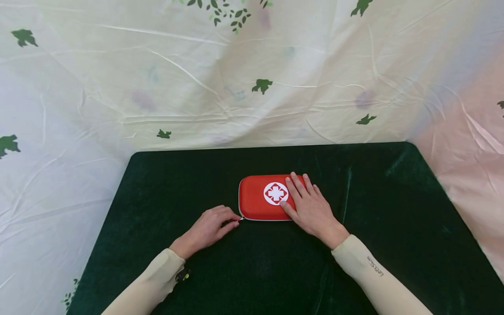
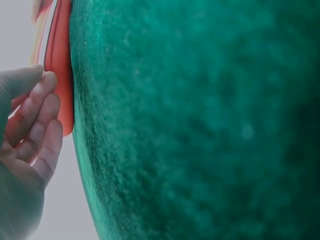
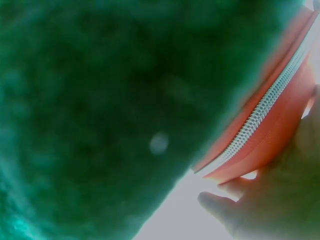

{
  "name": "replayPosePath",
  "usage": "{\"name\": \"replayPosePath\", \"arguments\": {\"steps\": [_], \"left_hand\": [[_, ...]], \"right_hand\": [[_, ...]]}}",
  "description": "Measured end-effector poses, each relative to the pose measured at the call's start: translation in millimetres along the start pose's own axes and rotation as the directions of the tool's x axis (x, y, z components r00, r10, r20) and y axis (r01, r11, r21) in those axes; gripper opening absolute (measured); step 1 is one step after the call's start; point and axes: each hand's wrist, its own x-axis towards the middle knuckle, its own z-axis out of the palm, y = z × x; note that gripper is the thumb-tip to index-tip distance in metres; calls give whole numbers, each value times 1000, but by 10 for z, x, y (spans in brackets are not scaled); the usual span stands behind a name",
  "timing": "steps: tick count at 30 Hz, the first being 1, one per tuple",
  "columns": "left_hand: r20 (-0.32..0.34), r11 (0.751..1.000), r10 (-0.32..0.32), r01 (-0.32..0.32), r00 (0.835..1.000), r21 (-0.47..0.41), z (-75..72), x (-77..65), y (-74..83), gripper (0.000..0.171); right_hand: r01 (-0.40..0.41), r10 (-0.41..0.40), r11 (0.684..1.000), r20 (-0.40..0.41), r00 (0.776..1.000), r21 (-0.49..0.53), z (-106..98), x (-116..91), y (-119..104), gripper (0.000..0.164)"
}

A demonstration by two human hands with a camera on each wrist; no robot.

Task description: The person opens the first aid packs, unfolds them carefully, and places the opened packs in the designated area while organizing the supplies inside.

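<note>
A red zippered first-aid case with a white cross emblem lies flat on the dark green cloth. At its near left corner my left hand pinches the small metal zipper pull between thumb and forefinger. The left wrist view shows the same pinching fingers beside the case's edge, with the pull itself hidden. My right hand rests on the right part of the case, fingers straight and spread. Along the case's side, the silver zipper teeth look closed in the right wrist view.
A green velvet cloth covers the table, with a crease right of the case. Behind and at both sides hangs a pale curtain printed with green leaves and birds. The table's far edge meets this curtain.
</note>
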Motion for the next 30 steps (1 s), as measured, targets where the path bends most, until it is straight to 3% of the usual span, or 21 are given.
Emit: {"name": "replayPosePath", "arguments": {"steps": [16, 30], "left_hand": [[-30, 997, -28, 26, 999, -76, 67, -26, 48, 20], [-16, 997, -24, 23, 1000, -73, 138, 17, 137, 19]], "right_hand": [[-2, 2, 1000, 1, 1000, -9, 1, 3, -9, 85], [-8, 8, 1000, 2, 1000, 1, 1, -2, -12, 86]]}}
